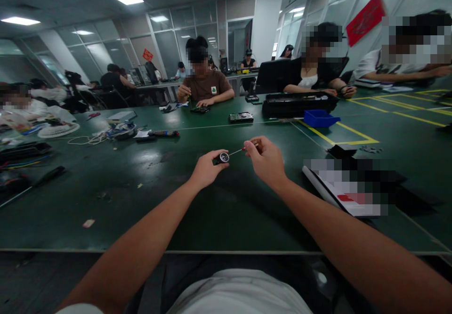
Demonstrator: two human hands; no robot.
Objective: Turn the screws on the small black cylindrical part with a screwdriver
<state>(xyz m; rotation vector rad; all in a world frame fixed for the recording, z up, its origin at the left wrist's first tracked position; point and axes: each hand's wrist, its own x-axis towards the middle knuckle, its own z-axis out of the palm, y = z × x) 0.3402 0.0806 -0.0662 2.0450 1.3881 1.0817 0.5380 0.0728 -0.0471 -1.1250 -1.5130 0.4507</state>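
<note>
My left hand (207,167) pinches a small round part (224,157) with a silvery rim and a dark inside, held above the green table. Its exact kind is too small to make out. In my right hand (265,159) is a screwdriver (237,152) with a reddish handle and a thin metal shaft. The shaft points left, and its tip is at or close to the rim of the round part; whether they touch I cannot tell. The fingers of both hands are closed. My palms hide the lower side of the part and the back of the handle.
On the green table (141,220) lie a hard drive (241,117), a blue bin (320,118), a long black casing (300,104), and a booklet (339,189) beside my right forearm. Cables (118,130) and a power screwdriver-like tool (164,133) lie to the left. Co-workers sit opposite.
</note>
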